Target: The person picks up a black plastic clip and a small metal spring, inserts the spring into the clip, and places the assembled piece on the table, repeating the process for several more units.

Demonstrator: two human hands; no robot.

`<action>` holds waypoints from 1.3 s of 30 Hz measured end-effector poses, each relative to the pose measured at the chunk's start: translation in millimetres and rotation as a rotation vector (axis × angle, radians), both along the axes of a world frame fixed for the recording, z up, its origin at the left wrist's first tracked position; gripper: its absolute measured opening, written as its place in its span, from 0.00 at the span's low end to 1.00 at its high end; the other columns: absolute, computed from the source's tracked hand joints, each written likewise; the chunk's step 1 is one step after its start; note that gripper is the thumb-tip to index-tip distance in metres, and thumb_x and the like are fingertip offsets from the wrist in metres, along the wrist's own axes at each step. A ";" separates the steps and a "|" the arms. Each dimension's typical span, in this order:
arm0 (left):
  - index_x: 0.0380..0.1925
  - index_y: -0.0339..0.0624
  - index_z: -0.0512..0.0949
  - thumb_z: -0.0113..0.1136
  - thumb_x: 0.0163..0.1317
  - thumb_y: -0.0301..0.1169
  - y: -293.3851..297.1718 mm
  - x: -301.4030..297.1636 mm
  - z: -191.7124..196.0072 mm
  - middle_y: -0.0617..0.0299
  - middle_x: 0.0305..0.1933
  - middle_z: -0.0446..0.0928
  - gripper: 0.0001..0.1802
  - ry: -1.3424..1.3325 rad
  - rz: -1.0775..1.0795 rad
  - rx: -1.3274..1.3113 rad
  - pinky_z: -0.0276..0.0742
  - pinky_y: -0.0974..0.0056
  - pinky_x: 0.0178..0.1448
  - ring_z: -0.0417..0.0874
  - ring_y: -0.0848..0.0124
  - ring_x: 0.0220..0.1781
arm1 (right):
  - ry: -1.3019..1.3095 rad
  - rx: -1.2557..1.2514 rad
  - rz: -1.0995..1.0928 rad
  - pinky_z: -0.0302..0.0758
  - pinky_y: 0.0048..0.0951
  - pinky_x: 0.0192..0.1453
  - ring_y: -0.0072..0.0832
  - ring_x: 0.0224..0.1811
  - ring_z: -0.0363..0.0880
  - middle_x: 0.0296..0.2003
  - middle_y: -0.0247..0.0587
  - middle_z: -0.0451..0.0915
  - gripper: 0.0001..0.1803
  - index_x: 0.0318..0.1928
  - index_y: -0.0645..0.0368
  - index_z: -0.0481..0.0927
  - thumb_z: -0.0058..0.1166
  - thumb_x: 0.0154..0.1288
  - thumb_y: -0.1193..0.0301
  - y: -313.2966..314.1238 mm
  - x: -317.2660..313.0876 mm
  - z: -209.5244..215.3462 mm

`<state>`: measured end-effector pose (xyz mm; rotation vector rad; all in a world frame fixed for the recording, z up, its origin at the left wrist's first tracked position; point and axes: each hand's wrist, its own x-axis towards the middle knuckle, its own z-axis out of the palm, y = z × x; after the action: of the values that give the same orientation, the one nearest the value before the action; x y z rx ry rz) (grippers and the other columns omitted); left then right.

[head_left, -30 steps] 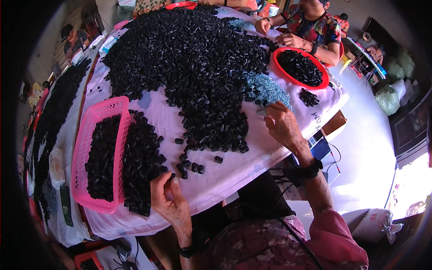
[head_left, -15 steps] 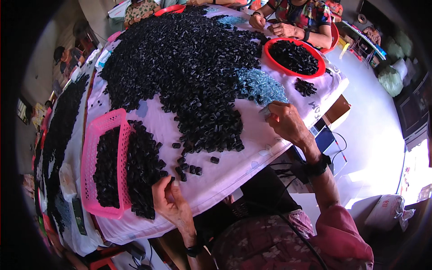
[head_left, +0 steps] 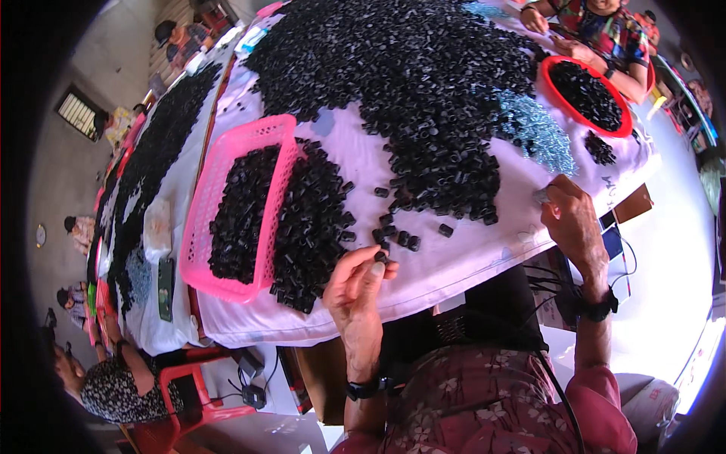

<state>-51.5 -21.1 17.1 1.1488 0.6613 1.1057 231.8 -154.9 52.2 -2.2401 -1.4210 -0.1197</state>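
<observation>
My left hand point(head_left: 357, 296) pinches a small black plastic cap point(head_left: 382, 258) between thumb and fingers, over the near part of the cloth-covered table. Just beyond its fingertips lie several loose black caps point(head_left: 409, 242). My right hand point(head_left: 576, 227) is closed near the table's right edge, holding a small greyish clear piece point(head_left: 541, 195) whose kind I cannot make out. A heap of small clear-blue pieces point(head_left: 535, 130) lies beyond that hand. The large pile of black caps point(head_left: 408, 83) spreads across the table.
A pink plastic basket point(head_left: 198, 227) with black caps stands at the left, with a smaller heap of caps point(head_left: 314, 227) against its right side. A red basin point(head_left: 616, 130) of black parts sits far right, before a co-worker's hands. A phone point(head_left: 165, 289) lies on the neighbouring table.
The view has swung left, shifting the scene rightward. My left hand has moved from the small heap's edge toward the loose caps, its cap now plainly visible. My right hand stays closed near the clear-blue pieces.
</observation>
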 end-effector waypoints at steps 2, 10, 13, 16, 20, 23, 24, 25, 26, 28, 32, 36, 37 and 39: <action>0.50 0.33 0.78 0.60 0.66 0.23 0.7 -1.7 2.3 0.56 0.44 0.81 0.13 -0.028 -0.009 -0.019 0.79 0.65 0.48 0.84 0.68 0.41 | 0.026 0.008 0.019 0.77 0.43 0.42 0.47 0.38 0.79 0.35 0.50 0.76 0.04 0.30 0.69 0.75 0.56 0.52 0.85 -0.7 2.0 -1.0; 0.49 0.34 0.78 0.59 0.66 0.26 3.6 -6.4 2.6 0.53 0.44 0.80 0.13 -0.182 -0.163 -0.212 0.79 0.66 0.47 0.84 0.65 0.39 | 0.077 0.087 -0.092 0.78 0.39 0.36 0.44 0.32 0.81 0.33 0.50 0.77 0.05 0.29 0.70 0.72 0.56 0.53 0.86 3.9 2.0 -10.4; 0.48 0.34 0.78 0.59 0.66 0.27 2.5 -6.5 6.7 0.53 0.44 0.80 0.13 -0.205 -0.153 -0.257 0.79 0.67 0.45 0.84 0.66 0.38 | 0.133 0.208 -0.060 0.78 0.34 0.34 0.33 0.29 0.80 0.32 0.48 0.77 0.06 0.32 0.71 0.72 0.56 0.53 0.85 4.3 -1.7 -12.2; 0.46 0.33 0.78 0.59 0.66 0.27 2.9 -6.5 7.8 0.52 0.43 0.80 0.12 -0.211 -0.207 -0.270 0.79 0.67 0.45 0.84 0.67 0.38 | 0.275 0.347 0.004 0.79 0.29 0.34 0.26 0.30 0.80 0.33 0.45 0.80 0.06 0.35 0.70 0.77 0.59 0.57 0.82 4.3 -17.2 -5.0; 0.43 0.33 0.77 0.60 0.64 0.24 0.9 0.5 6.5 0.51 0.43 0.81 0.09 -0.269 -0.301 -0.300 0.79 0.66 0.44 0.83 0.67 0.38 | 1.089 0.530 0.324 0.79 0.22 0.33 0.21 0.31 0.82 0.33 0.37 0.84 0.09 0.44 0.63 0.83 0.63 0.64 0.76 25.7 -67.3 5.3; 0.42 0.33 0.77 0.60 0.63 0.21 -3.0 4.8 7.5 0.50 0.43 0.81 0.08 -0.277 -0.291 -0.337 0.80 0.66 0.43 0.84 0.67 0.38 | 1.184 0.458 0.302 0.77 0.18 0.33 0.15 0.33 0.80 0.36 0.34 0.84 0.12 0.46 0.64 0.82 0.63 0.61 0.81 40.9 -98.9 8.6; 0.42 0.32 0.77 0.60 0.63 0.19 -4.4 5.1 8.8 0.50 0.43 0.81 0.08 -0.284 -0.284 -0.370 0.81 0.66 0.44 0.84 0.67 0.38 | 1.233 0.445 0.304 0.77 0.18 0.33 0.13 0.33 0.79 0.36 0.32 0.83 0.12 0.46 0.64 0.82 0.62 0.61 0.82 44.0 -106.3 10.1; 0.42 0.32 0.77 0.60 0.63 0.19 -5.2 5.0 8.7 0.50 0.43 0.81 0.08 -0.284 -0.284 -0.373 0.81 0.66 0.44 0.84 0.67 0.38 | 1.249 0.437 0.304 0.76 0.18 0.33 0.13 0.34 0.79 0.36 0.32 0.83 0.12 0.46 0.65 0.82 0.61 0.62 0.82 47.6 -112.4 11.8; 0.42 0.32 0.77 0.60 0.63 0.19 -5.6 4.7 8.4 0.51 0.43 0.81 0.08 -0.286 -0.287 -0.378 0.82 0.67 0.45 0.84 0.67 0.39 | 1.265 0.429 0.304 0.76 0.17 0.34 0.13 0.34 0.79 0.36 0.31 0.83 0.12 0.47 0.65 0.82 0.61 0.62 0.83 50.6 -117.4 12.7; 0.42 0.32 0.77 0.60 0.63 0.19 -6.0 4.9 7.8 0.51 0.43 0.81 0.08 -0.293 -0.288 -0.384 0.82 0.67 0.46 0.85 0.66 0.40 | 1.296 0.437 0.313 0.76 0.17 0.34 0.13 0.35 0.79 0.35 0.31 0.83 0.12 0.47 0.65 0.82 0.60 0.62 0.83 52.8 -124.1 12.6; 0.43 0.32 0.77 0.60 0.63 0.18 -5.5 5.0 4.2 0.53 0.44 0.81 0.08 -0.297 -0.322 -0.364 0.84 0.66 0.49 0.86 0.66 0.43 | 1.276 0.401 0.335 0.79 0.18 0.38 0.16 0.37 0.81 0.37 0.33 0.82 0.12 0.47 0.65 0.81 0.60 0.62 0.83 54.6 -128.2 11.0; 0.42 0.32 0.77 0.58 0.63 0.18 -7.4 7.4 4.7 0.53 0.43 0.81 0.08 -0.294 -0.298 -0.345 0.84 0.68 0.48 0.86 0.67 0.42 | 1.172 0.453 0.336 0.81 0.19 0.41 0.18 0.39 0.82 0.40 0.36 0.82 0.12 0.46 0.67 0.81 0.61 0.62 0.83 58.7 -134.6 4.6; 0.42 0.32 0.77 0.58 0.63 0.18 -7.8 7.1 5.6 0.53 0.43 0.81 0.08 -0.296 -0.296 -0.345 0.84 0.68 0.48 0.86 0.67 0.42 | 1.104 0.492 0.370 0.82 0.20 0.41 0.19 0.39 0.83 0.41 0.38 0.82 0.11 0.45 0.68 0.81 0.61 0.61 0.83 60.1 -134.7 1.3; 0.43 0.32 0.77 0.58 0.63 0.18 -8.1 6.3 7.0 0.53 0.43 0.81 0.08 -0.288 -0.287 -0.341 0.84 0.67 0.49 0.86 0.68 0.42 | 1.035 0.529 0.405 0.83 0.21 0.42 0.20 0.39 0.83 0.42 0.40 0.82 0.11 0.45 0.69 0.81 0.61 0.61 0.83 60.8 -135.9 1.0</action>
<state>-45.2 -29.2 24.1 0.7456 0.4222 0.8517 95.9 -94.1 53.2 -1.2024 -1.0224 0.6301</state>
